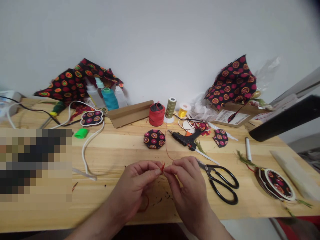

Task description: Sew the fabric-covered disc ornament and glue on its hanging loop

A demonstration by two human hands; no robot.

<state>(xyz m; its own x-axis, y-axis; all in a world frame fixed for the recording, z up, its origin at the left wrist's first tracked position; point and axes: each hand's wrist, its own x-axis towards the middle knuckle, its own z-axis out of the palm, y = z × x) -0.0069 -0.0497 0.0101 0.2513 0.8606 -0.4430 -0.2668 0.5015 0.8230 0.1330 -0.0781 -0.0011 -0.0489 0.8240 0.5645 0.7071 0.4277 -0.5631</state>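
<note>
Now, far left, at 10 o'clock from the hands: a green cap [81, 133] and a white cord [86, 151] looping over the wooden table [112, 206].

Left hand [135, 188] is closed, thumb and forefinger pinching the frayed end of a red thread [163, 166]. A loop of red shows under its palm. The thread sits low centre, just above the table, between the fingertips of both hands.

At 12 o'clock lies an octagonal fabric patch [154, 139], with a red spool [156, 114] beyond it. A thin red strand runs from near the spool down toward the right hand.

Right hand [187, 190] is also closed, pinching the thread from the other side, its fingertips almost meeting the left's.

At 1 o'clock lies a black glue gun [186, 139]. At 3 o'clock, just beside the right hand, are black scissors [221, 181], and farther out a round fabric disc [276, 183] near the table edge.
</note>
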